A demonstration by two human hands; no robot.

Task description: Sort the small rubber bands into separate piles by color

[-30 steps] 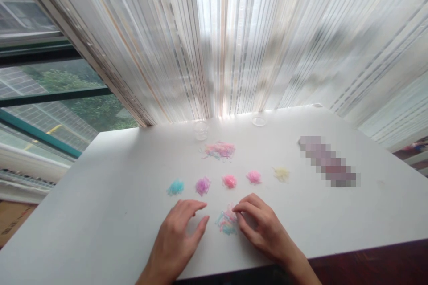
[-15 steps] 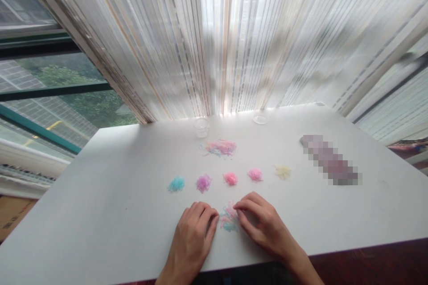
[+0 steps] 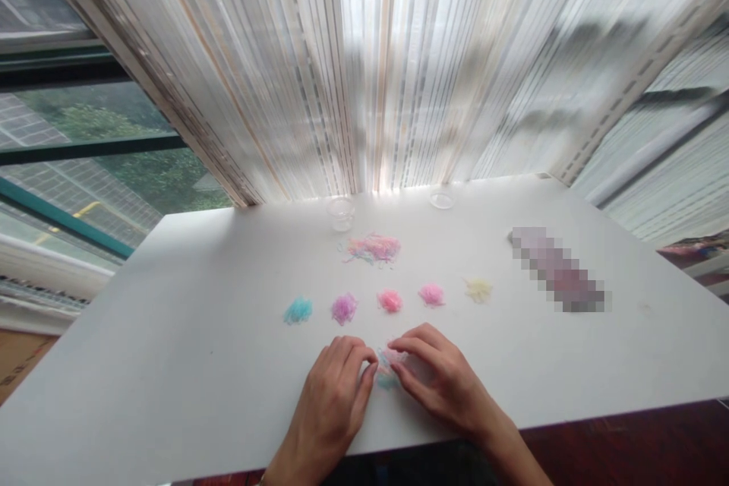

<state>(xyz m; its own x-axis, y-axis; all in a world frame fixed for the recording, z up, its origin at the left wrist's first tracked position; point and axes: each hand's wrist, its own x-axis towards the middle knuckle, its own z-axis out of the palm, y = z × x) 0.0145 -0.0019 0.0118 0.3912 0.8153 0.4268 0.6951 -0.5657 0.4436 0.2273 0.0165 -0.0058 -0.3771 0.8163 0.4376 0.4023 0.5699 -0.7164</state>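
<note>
Fingers [image 3: 365, 355] at mixed-colour pile [image 3: 386, 380]

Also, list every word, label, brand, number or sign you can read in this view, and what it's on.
Legible text: none.
Cardboard at the left edge: dark printed characters, too blurred and slanted to read.
Pixelated object on the right of the table: mosaic covers it, so any print can't be told.
Coloured piles and clear container: no text visible.
</note>
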